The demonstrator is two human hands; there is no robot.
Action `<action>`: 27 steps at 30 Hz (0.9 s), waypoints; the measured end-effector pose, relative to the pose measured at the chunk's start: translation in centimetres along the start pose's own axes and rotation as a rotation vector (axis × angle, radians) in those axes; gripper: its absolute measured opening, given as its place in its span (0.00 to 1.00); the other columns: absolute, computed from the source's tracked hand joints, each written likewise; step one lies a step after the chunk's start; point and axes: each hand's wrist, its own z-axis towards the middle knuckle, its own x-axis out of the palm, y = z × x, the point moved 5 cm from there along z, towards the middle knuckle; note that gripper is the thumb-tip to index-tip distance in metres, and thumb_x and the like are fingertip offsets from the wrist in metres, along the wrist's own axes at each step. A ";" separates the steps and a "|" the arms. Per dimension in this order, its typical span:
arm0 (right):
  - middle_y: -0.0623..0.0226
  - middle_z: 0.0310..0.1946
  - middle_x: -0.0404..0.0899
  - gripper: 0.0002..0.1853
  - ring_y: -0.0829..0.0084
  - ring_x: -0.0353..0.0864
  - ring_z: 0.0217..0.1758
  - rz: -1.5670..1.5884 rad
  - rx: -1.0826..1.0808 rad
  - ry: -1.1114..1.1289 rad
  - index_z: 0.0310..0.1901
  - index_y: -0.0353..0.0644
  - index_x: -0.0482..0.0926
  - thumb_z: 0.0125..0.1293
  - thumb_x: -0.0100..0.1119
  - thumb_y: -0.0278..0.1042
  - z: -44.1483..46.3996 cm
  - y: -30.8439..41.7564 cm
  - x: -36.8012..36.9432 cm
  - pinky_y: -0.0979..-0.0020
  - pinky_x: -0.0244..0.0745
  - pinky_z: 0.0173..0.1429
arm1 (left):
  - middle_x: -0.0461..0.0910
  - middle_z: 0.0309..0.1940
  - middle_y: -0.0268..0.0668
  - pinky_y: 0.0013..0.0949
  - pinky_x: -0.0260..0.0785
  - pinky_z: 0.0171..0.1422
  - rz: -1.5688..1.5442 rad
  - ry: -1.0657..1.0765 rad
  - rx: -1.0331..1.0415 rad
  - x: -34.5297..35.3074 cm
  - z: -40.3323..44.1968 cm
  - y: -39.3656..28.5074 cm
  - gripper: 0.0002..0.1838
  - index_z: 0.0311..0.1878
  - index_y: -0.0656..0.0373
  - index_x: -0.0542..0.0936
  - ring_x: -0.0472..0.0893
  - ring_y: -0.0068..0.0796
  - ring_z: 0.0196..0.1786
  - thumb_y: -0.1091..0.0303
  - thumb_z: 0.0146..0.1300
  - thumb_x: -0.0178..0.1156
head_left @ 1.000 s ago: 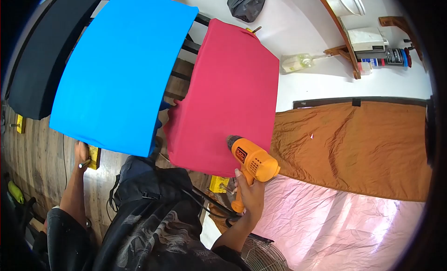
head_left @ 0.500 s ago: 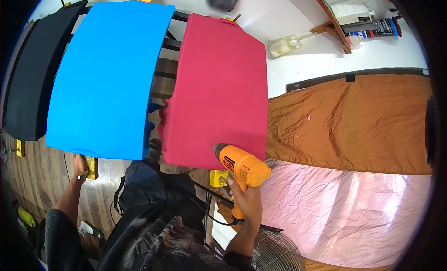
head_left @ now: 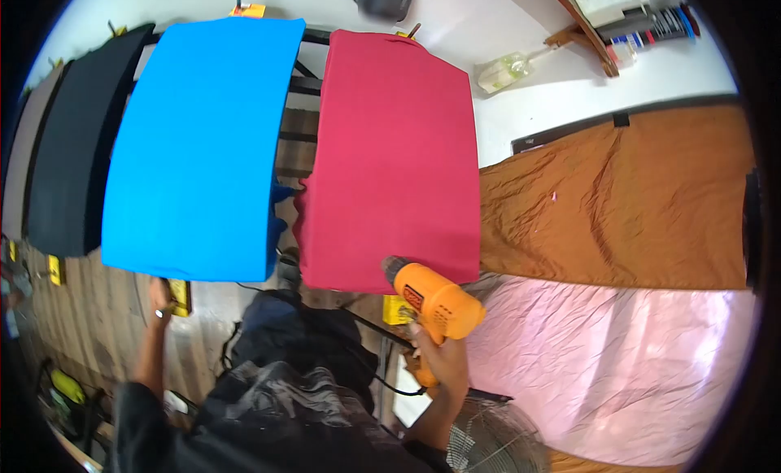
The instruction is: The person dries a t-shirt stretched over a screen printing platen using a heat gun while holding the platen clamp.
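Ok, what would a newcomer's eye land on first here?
Probably the bright blue cloth panel, left of center, with the red one just to its right across a narrow gap. Next, the orange heat gun in the right hand, its dark nozzle over the red panel's lower edge. Then the orange-brown sheet at right, above a pink one.

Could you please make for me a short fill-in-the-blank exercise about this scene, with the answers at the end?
The heat gun in the right hand is coloured ____.
Between the black cloth and the red cloth lies a cloth coloured ____.
The other hand, seen at that cloth's lower edge, is the ____ one.

Missing words: orange; blue; left.
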 end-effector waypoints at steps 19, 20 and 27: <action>0.63 0.30 0.80 0.13 0.74 0.79 0.32 0.095 0.073 -0.099 0.43 0.32 0.77 0.60 0.64 0.31 -1.2 2.4 1.1 0.70 0.73 0.39 | 0.68 0.25 0.32 0.34 0.60 0.34 -0.552 -0.118 -0.304 0.2 -1.6 -5.0 0.19 0.35 0.64 0.72 0.66 0.25 0.28 0.54 0.67 0.47; 0.64 0.30 0.80 0.13 0.74 0.79 0.31 0.135 0.133 -0.059 0.43 0.32 0.77 0.59 0.64 0.31 -1.5 2.5 1.2 0.70 0.73 0.38 | 0.68 0.25 0.33 0.35 0.60 0.33 -0.513 -0.137 -0.294 0.3 -1.0 -3.7 0.18 0.35 0.65 0.72 0.66 0.25 0.28 0.57 0.65 0.47; 0.56 0.36 0.82 0.18 0.62 0.83 0.41 -0.011 0.000 -0.130 0.45 0.32 0.77 0.55 0.68 0.33 -1.1 2.9 1.4 0.66 0.74 0.46 | 0.72 0.27 0.36 0.35 0.64 0.40 -0.253 -0.192 -0.337 -0.2 -0.1 -2.8 0.20 0.47 0.72 0.74 0.70 0.29 0.32 0.62 0.66 0.45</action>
